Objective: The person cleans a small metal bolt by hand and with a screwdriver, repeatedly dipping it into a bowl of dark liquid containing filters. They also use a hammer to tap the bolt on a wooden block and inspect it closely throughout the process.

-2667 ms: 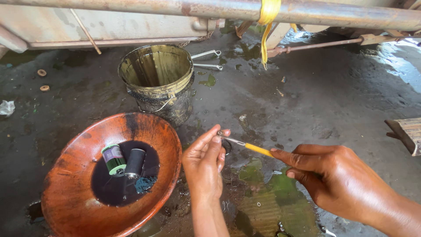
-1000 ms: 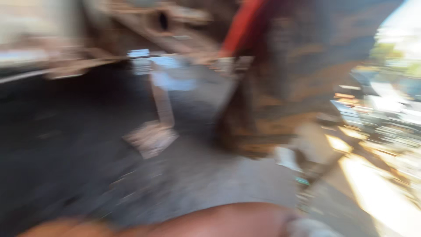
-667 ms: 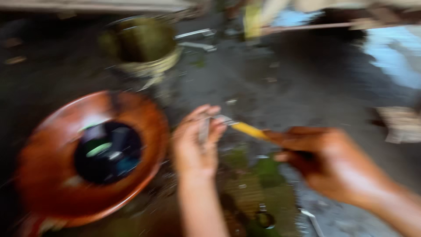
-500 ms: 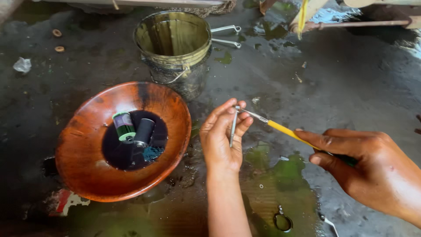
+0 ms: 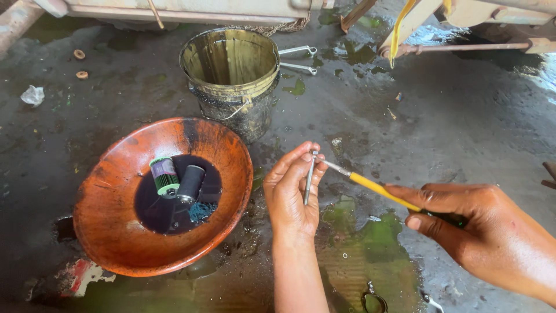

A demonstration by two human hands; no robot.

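Hands over wet, oily floor [image 5: 452, 133]. Left hand [image 5: 289, 194] palm up, fingers pinching thin metal rod [image 5: 309, 178], held nearly upright between thumb and fingertips. Right hand [image 5: 486, 235] closed around screwdriver [image 5: 379, 189] with yellow shaft, its metal tip touching top of rod at left fingertips. Just left of left hand: orange bowl [image 5: 110, 232] with dark liquid, green-banded cylinder [image 5: 164, 175] and black cylinder [image 5: 190, 183] lying in it side by side. Beyond left hand: dirty bucket [image 5: 234, 78], two wrench ends [image 5: 298, 59] sticking out behind it to its right. Green puddle [image 5: 370, 237] below and between hands. Two small rings [image 5: 80, 64] far left on floor.
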